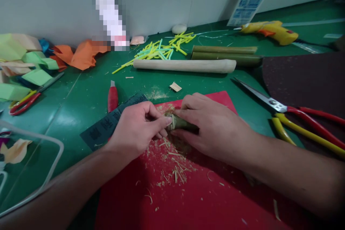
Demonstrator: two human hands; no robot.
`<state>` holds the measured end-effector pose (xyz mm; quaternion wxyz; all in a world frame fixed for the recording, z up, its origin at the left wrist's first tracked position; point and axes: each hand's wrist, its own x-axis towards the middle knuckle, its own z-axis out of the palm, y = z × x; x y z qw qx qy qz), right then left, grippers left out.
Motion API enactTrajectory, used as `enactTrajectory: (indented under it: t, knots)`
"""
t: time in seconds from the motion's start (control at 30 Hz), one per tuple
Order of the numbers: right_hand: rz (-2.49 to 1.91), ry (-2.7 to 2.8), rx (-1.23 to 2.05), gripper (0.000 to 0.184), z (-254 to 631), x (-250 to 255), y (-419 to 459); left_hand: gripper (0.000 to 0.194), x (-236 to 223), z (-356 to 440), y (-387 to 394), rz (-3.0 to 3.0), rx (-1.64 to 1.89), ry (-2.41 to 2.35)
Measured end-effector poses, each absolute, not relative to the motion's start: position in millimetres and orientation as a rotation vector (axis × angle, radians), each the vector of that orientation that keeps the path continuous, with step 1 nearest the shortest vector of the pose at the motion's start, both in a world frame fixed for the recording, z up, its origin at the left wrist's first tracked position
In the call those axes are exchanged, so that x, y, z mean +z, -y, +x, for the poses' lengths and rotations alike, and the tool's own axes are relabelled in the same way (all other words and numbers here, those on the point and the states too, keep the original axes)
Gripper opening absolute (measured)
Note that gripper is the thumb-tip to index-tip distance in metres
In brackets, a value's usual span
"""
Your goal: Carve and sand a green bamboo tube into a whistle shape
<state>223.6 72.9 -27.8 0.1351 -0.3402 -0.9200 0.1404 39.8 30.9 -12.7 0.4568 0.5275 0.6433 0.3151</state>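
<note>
A short piece of green bamboo (184,123) lies low over the red mat (172,197), its pale cut end turned to the left. Around it wraps my right hand (208,124), thumb and fingers closed on both sides. My left hand (141,125) is pinched at the cut end, thumb touching the rim; what sits between those fingertips is hidden. Fine bamboo shavings (176,169) are scattered on the mat below both hands. A dark printed sandpaper strip (98,131) lies partly beneath my left hand. Just beyond it is a red-handled cutter (112,97).
Behind the mat lie a peeled bamboo rod (184,65), green bamboo lengths (226,57) and yellow sticks (151,51). Red-handled scissors (277,106), yellow-handled pliers (309,133) and a yellow glue gun (272,32) are at right. Folded coloured paper (83,55) and other scissors (29,100) lie left.
</note>
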Motion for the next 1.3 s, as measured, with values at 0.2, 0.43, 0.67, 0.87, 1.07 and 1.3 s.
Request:
enactTrajectory:
  t: [0.2,0.43,0.67,0.87,1.07,1.3]
  knots:
    - [-0.918,2.654,0.388,0.013,224.9,-27.8,-73.4,0.020,-13.7,31.7,-29.2,1.507,0.692,-1.549]
    - [-0.976,2.680,0.382,0.017,224.1,-25.4,-73.9,0.022,-12.8,40.4,-31.0,1.315,0.798,-1.615]
    - [-0.980,2.680,0.437,0.015,225.3,-25.1,-73.4,0.020,-13.5,34.5,-26.9,1.483,0.746,-1.569]
    - [-1.027,2.676,0.418,0.017,223.4,-27.2,-75.7,0.020,-15.4,38.8,-31.4,1.310,0.775,-1.558]
    - [-1.003,2.677,0.447,0.016,225.2,-26.5,-75.3,0.021,-11.4,37.5,-30.4,1.315,0.743,-1.546]
    - [-0.963,2.665,0.457,0.018,226.2,-28.0,-73.1,0.022,-12.9,37.1,-31.9,1.309,0.735,-1.559]
